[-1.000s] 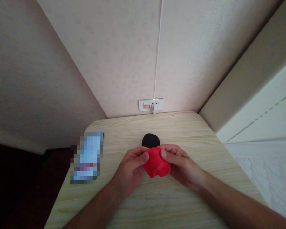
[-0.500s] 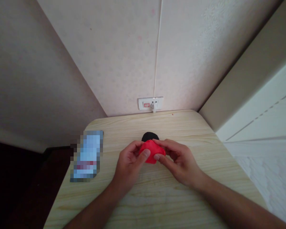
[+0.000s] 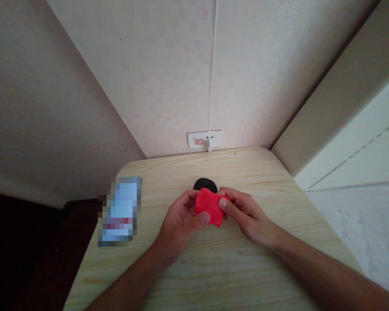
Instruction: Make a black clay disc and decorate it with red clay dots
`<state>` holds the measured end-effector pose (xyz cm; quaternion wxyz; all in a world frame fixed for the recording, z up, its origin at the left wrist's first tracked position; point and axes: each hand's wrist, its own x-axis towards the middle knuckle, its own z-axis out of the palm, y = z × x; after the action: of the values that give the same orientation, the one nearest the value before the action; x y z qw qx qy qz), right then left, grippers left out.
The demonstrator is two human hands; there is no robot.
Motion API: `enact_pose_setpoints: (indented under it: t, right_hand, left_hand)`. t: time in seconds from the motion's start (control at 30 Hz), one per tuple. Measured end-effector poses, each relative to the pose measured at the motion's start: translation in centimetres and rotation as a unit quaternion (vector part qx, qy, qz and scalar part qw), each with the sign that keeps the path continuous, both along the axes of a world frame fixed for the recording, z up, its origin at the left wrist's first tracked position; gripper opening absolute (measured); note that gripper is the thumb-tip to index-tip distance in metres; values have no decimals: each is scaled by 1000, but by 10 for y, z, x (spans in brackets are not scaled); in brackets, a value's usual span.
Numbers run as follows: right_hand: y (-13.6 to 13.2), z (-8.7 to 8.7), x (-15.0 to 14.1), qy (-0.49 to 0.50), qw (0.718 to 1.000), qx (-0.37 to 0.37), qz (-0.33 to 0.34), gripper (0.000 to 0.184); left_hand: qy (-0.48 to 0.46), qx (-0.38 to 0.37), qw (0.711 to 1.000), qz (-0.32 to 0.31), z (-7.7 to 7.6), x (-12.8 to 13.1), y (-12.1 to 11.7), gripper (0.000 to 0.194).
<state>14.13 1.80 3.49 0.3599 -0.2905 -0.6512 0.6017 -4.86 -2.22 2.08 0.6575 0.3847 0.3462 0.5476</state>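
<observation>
The left hand (image 3: 178, 221) and right hand (image 3: 250, 219) are pinching a soft red piece (image 3: 209, 202) between thumbs and fingers, over the pale table (image 3: 220, 272). At the piece's twelve o'clock, a rounded black object (image 3: 205, 184) is sitting partly hidden; at nine, a pixelated slab (image 3: 121, 207) is lying.

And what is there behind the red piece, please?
Behind the red piece, the far part of a black rounded thing shows. Its near part is covered, so its full shape cannot be seen.
</observation>
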Motion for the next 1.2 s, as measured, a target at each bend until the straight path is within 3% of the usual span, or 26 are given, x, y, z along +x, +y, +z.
enact_pose_setpoints:
  t: [0.1,0.23,0.33,0.47,0.57,0.7,0.8,0.9,1.03,1.1,1.2]
  right_hand:
    - [0,-1,3,-5,1000,-12,16,32]
    - [-3,3,5,-46,999,7,1,35]
    - [-7,2,5,-47,997,62,-23,26]
    - [-12,-7,2,-19,993,104,-54,58]
    - [-13,-12,-1,-34,988,118,-98,43]
    - [-10,-5,-3,10,999,-6,-53,26]
    - [-8,4,-2,51,993,-104,2,26]
    - [-5,7,0,80,986,-145,37,27]
    - [-2,2,-1,103,978,-172,59,29]
    - [-2,0,-2,101,982,-157,19,34]
    - [-3,-2,-2,53,987,-36,-144,45]
  left_hand:
    - [-8,-5,1000,9,2,-2,0,53]
    - [12,-2,1000,-4,2,-4,1,37]
    - [22,-2,1000,17,0,-4,2,30]
    - [29,-2,998,55,0,-2,1,26]
    - [50,6,997,60,1,-1,0,26]
    - [73,20,997,26,4,-1,0,18]
    - [20,1,999,-32,8,-1,-1,24]
    - [-56,-21,995,-83,12,2,-2,25]
    - [-101,-37,989,-101,15,5,-4,23]
    - [-99,-41,991,-83,15,5,-3,24]
    - [-82,-33,996,-13,12,5,0,21]
